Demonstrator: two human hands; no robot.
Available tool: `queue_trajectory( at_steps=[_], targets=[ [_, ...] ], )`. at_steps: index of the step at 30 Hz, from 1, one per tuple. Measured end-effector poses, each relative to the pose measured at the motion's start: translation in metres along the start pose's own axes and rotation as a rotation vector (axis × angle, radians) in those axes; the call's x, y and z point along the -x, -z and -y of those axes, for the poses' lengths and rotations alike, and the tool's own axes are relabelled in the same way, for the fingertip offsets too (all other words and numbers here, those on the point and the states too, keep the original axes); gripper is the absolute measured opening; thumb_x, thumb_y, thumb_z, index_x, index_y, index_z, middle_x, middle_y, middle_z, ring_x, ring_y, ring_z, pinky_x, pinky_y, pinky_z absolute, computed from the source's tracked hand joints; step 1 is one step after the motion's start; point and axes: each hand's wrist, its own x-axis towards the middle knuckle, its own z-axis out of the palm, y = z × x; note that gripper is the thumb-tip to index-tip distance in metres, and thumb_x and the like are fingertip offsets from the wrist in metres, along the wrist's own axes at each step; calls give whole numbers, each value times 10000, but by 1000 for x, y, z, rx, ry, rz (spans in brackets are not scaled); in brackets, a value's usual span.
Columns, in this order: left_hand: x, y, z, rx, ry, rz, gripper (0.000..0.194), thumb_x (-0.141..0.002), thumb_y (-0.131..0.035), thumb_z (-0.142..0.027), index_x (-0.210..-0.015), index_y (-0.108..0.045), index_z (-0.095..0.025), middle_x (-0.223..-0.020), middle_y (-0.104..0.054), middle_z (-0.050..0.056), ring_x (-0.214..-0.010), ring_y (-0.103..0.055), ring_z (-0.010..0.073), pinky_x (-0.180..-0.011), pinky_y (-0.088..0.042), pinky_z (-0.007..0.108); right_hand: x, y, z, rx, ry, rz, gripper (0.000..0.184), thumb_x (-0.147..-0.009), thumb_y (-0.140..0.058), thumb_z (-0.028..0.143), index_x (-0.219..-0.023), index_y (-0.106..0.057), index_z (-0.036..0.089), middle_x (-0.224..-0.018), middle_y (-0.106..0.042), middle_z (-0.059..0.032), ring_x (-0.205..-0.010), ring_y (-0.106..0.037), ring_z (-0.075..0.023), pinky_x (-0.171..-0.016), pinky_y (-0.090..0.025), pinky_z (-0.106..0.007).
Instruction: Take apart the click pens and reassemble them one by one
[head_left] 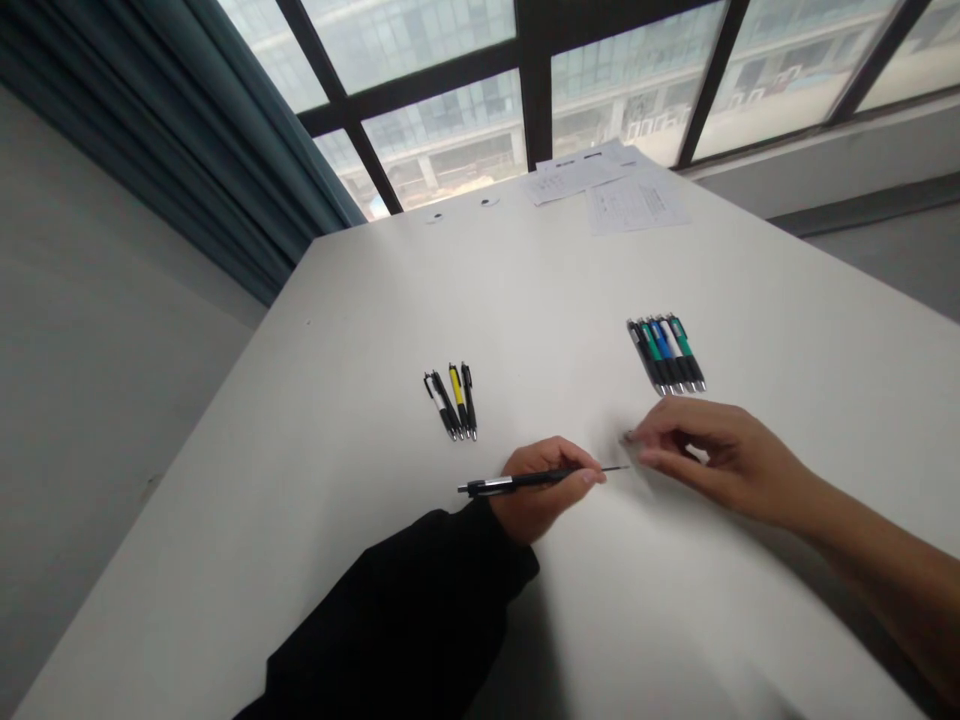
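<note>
My left hand (547, 490) is closed around a black ballpoint pen (517, 482), which lies almost level above the table. A thin bare refill sticks out of the pen's right end, and its clicker end points left. Just right of the refill, my right hand (712, 455) pinches a small greyish piece (628, 437) between thumb and fingertips; its exact shape is too small and blurred to tell. Beyond my left hand lie several pens (452, 402) with white, yellow and black barrels. Past my right hand rests a tight row of several pens (666, 353) in black, green, blue and white.
The white table (360, 330) runs back to a window (442, 110). Printed paper sheets (634, 200) lie at its far end, near two small white pieces with dark spots (489, 203). A blue-grey curtain (187, 130) hangs at the left.
</note>
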Motion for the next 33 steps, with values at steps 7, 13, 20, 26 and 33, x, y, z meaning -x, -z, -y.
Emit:
queue_trajectory(
  at_steps=[7,13,20,26,33],
  targets=[
    [2,1,2,-38,-29,78,206,-853,-717,-330,-887,-740,-128,-812,-740,81,-639,-537,113,-602,-404,247,-3,-4,4,0,89,204,148,-963,-617,289,-906,-734,219,-817,-695,-48,-723,-628,-161,-642,-464,-284],
    [3,4,5,-72,-19,77,237,-852,-731,-357,-898,-763,-127,-780,-735,77,-629,-534,115,-582,-388,240,-3,3,2,6,53,309,163,-969,-594,292,-881,-699,205,-784,-646,-34,-680,-576,-144,-604,-421,-263],
    [0,1,1,117,-41,2,300,-808,-768,-410,-877,-718,-123,-797,-768,95,-543,-521,88,-510,-391,219,-2,25,-6,68,-68,356,238,-935,-606,359,-767,-626,191,-677,-561,-2,-585,-460,-124,-538,-360,-245],
    [-2,6,6,222,-50,-56,350,-813,-768,-462,-889,-685,-130,-792,-769,86,-490,-505,64,-438,-338,186,-4,32,-25,209,-103,399,149,-916,-595,289,-829,-668,193,-757,-648,-35,-622,-537,-143,-576,-392,-265],
    [-4,6,10,239,-60,-40,327,-827,-766,-441,-891,-690,-130,-787,-769,81,-490,-507,60,-437,-338,183,-5,27,-32,293,-61,378,211,-953,-558,315,-835,-685,195,-804,-674,-67,-695,-603,-184,-653,-441,-313]
  ],
)
